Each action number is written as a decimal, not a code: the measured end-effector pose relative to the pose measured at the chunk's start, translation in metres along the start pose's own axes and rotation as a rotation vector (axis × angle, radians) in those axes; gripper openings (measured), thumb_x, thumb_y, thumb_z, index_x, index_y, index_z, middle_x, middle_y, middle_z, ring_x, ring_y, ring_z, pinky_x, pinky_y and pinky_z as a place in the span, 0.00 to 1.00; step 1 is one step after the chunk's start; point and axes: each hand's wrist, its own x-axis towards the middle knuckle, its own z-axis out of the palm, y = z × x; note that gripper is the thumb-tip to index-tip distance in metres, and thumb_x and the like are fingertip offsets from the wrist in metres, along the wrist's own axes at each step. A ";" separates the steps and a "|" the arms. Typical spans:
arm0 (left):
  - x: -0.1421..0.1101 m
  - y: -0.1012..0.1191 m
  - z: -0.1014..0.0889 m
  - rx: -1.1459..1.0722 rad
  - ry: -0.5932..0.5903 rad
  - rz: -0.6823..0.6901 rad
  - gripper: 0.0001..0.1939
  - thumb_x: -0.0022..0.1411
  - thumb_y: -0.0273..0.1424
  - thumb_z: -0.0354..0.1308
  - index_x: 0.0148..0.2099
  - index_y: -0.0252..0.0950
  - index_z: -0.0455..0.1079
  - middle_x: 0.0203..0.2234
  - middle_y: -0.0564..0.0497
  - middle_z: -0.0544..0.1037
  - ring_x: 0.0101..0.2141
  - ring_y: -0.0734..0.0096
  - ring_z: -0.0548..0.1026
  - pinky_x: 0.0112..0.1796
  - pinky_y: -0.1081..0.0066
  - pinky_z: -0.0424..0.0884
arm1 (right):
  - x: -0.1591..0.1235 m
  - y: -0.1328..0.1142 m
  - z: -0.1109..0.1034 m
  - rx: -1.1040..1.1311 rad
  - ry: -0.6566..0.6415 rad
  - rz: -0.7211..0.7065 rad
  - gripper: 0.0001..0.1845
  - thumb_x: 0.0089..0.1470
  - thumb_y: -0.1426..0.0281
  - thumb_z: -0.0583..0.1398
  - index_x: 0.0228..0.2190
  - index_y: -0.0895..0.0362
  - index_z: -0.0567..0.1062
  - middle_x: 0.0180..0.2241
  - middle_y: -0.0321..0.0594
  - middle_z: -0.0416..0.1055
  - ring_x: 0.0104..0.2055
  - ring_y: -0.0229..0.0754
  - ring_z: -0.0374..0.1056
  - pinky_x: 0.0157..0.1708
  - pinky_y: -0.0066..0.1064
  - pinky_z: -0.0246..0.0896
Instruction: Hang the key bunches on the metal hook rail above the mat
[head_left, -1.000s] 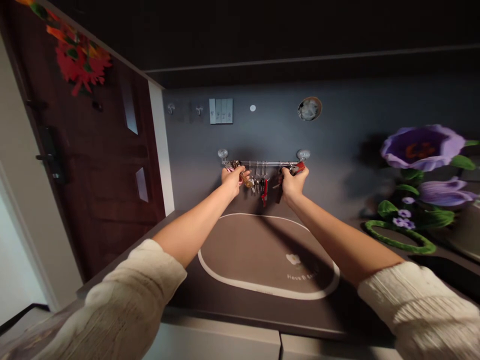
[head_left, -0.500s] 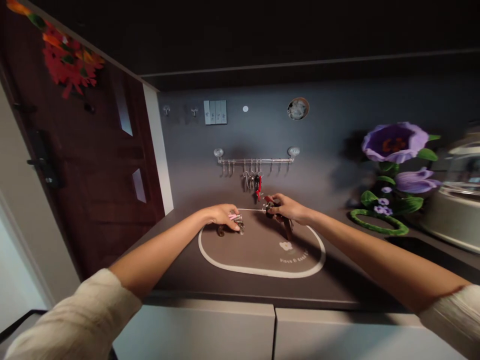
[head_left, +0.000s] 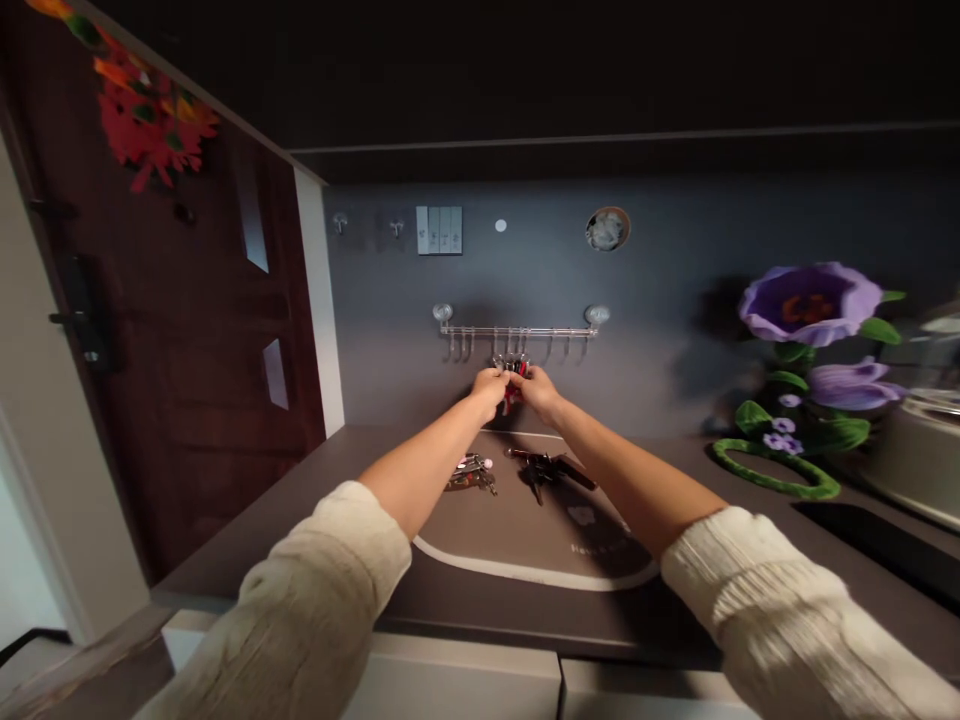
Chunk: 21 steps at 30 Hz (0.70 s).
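Note:
My left hand (head_left: pixel 490 391) and my right hand (head_left: pixel 541 393) meet at a bunch of keys (head_left: pixel 514 367) hanging below the hook rail (head_left: pixel 525 331) on the wall. The fingers of both hands are closed round the keys, partly hiding them. A red piece (head_left: pixel 511 402) shows between and beneath my hands. Below them, on the brown mat (head_left: pixel 510 530), lies a bunch of keys (head_left: pixel 471 470) with a pinkish part, partly behind my left forearm. A darker bunch of keys (head_left: pixel 547 468) with a brown strap lies at the right of the mat.
A purple flower ornament (head_left: pixel 814 305) and a pale domed appliance (head_left: pixel 922 450) stand on the right. A dark shelf (head_left: pixel 480 80) overhangs the counter. On the left is a brown door (head_left: pixel 217 400). Wall switches (head_left: pixel 440 230) sit above the rail.
Both my hands have let go of the key bunches, which now lie on the mat. They have moved up and together to the keys hanging on the rail.

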 end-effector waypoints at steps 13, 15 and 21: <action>-0.039 0.036 -0.014 0.098 -0.150 0.146 0.11 0.51 0.23 0.56 0.19 0.32 0.62 0.13 0.57 0.62 0.18 0.82 0.62 0.25 0.79 0.62 | -0.023 -0.030 -0.010 0.059 -0.076 -0.007 0.10 0.44 0.66 0.61 0.29 0.58 0.68 0.24 0.38 0.69 0.27 0.37 0.66 0.29 0.31 0.65; -0.054 0.023 -0.026 0.212 -0.212 0.059 0.12 0.51 0.24 0.58 0.18 0.32 0.62 0.12 0.56 0.63 0.19 0.81 0.63 0.26 0.77 0.63 | -0.045 -0.024 -0.013 0.041 -0.205 0.082 0.08 0.42 0.69 0.63 0.25 0.59 0.69 0.22 0.39 0.69 0.25 0.37 0.66 0.26 0.30 0.65; -0.089 0.012 -0.057 0.706 -0.371 0.043 0.18 0.48 0.33 0.60 0.12 0.33 0.62 0.08 0.55 0.59 0.15 0.79 0.57 0.20 0.75 0.55 | -0.087 -0.031 -0.032 -0.281 -0.398 0.137 0.08 0.39 0.74 0.63 0.15 0.61 0.69 0.13 0.36 0.64 0.17 0.32 0.58 0.15 0.22 0.53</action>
